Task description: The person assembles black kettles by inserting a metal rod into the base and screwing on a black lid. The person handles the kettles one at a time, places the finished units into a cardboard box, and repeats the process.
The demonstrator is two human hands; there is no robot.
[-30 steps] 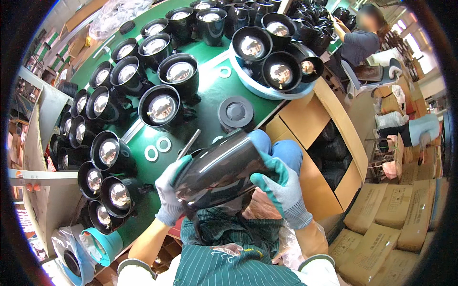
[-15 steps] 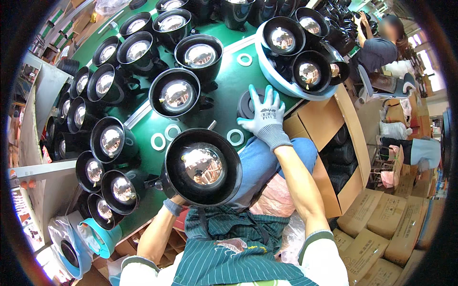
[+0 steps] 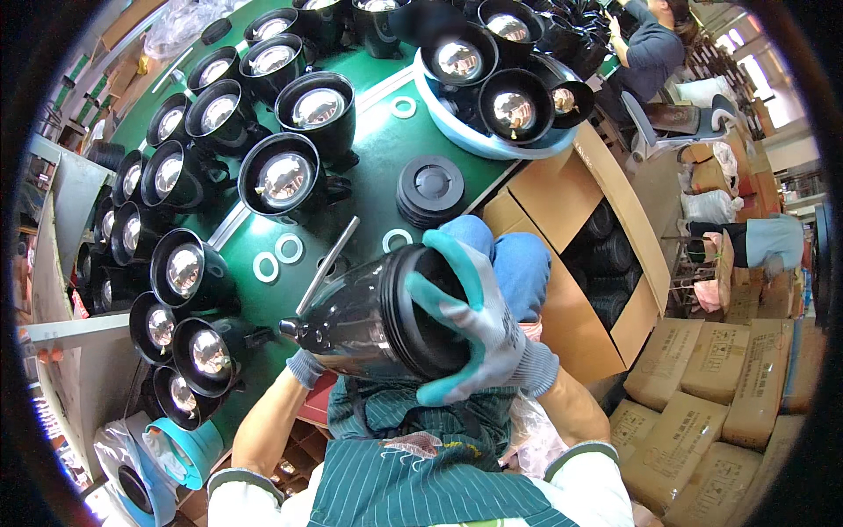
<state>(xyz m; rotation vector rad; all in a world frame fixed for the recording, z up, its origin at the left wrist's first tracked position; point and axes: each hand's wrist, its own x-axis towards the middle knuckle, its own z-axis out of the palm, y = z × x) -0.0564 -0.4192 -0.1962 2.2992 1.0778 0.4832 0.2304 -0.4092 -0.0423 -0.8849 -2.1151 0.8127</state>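
A glossy black vacuum jug body (image 3: pixel 344 318) lies tilted on its side above my lap, its wide end turned to the right. My left hand (image 3: pixel 305 369), in a grey glove, supports it from below; its fingers are hidden behind the jug. My right hand (image 3: pixel 481 327), in a grey glove with teal fingertips, spreads its fingers around a black round base cap (image 3: pixel 436 307) at the wide end. Whether the cap is seated cannot be told. Beyond it stands a stack of black round caps (image 3: pixel 430 189). White rings (image 3: pixel 288 249) lie on the green table.
Several black jugs (image 3: pixel 281 180) with mirrored liners crowd the table's left and far side. A blue basin (image 3: pixel 439 123) holds more. An open carton (image 3: pixel 562 255) of black parts stands at right, near stacked cartons (image 3: pixel 694 439). A metal rod (image 3: pixel 329 263) rises by the jug.
My right hand has left the cap stack and come to the jug with a cap. The jug has tipped from mouth-up to its side, opening rightward. The whole view has shifted.
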